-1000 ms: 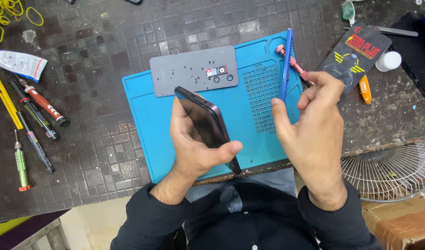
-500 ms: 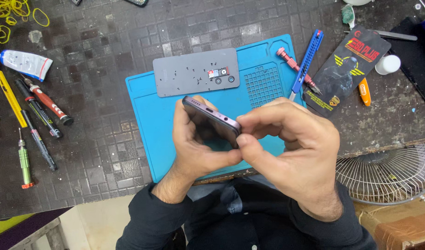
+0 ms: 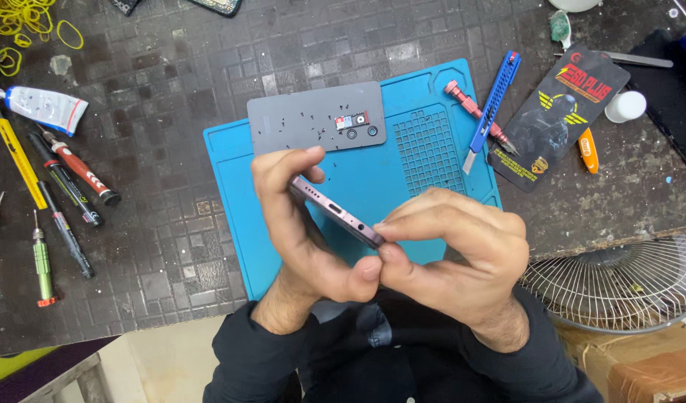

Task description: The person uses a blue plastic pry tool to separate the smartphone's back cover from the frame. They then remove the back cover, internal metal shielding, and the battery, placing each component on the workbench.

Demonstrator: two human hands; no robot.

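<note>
Edgewise, phone [image 3: 335,213] between left hand [image 3: 298,231] and right hand's [image 3: 462,257] fingers [image 3: 406,224].

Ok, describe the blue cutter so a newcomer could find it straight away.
Find the blue work mat on the dark bench. At its upper right corner a slim blue utility knife lies diagonally, across a red-handled screwdriver; only it is blue and flat.

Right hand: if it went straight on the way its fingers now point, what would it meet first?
The right hand points left, its fingertips already pinching the corner of the phone. Going on, it would press first against that phone, and then probably the left hand that grips it from behind.
</note>
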